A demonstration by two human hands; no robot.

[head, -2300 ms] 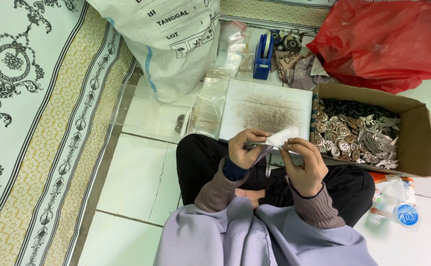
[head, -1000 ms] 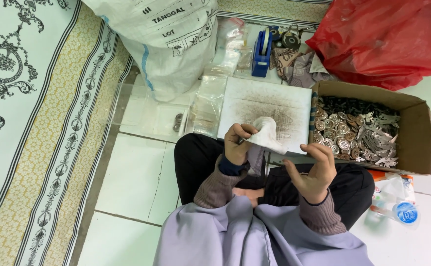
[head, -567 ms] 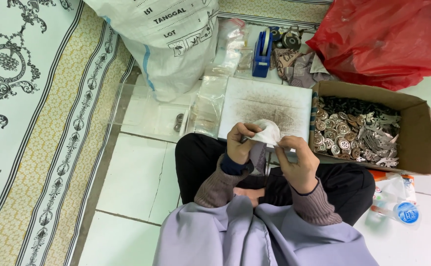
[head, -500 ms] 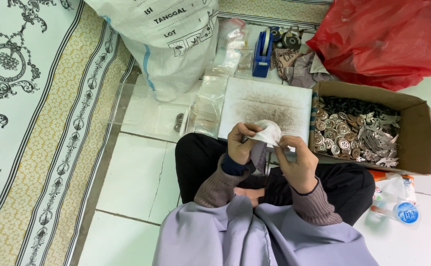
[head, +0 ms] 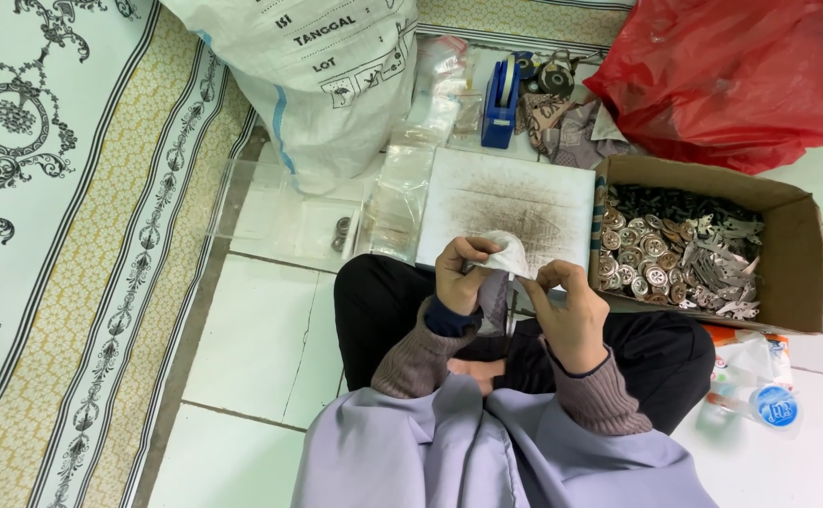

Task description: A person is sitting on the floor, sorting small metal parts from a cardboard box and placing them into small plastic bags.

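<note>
A small clear plastic bag (head: 496, 299) hangs upright between both hands over the lap, its mouth pinched open at the top. A crumpled white piece (head: 505, 252), paper or cloth, bunches above the mouth, touching the left fingers.

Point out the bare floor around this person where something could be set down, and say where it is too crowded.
Bare white tiles lie between the patterned mat and the left knee. A smaller patch sits beyond the cardboard box, below the red bag. It is crowded ahead: white sack, clear bags, stained board, tape dispenser. Both hands hold a white cloth.
</note>
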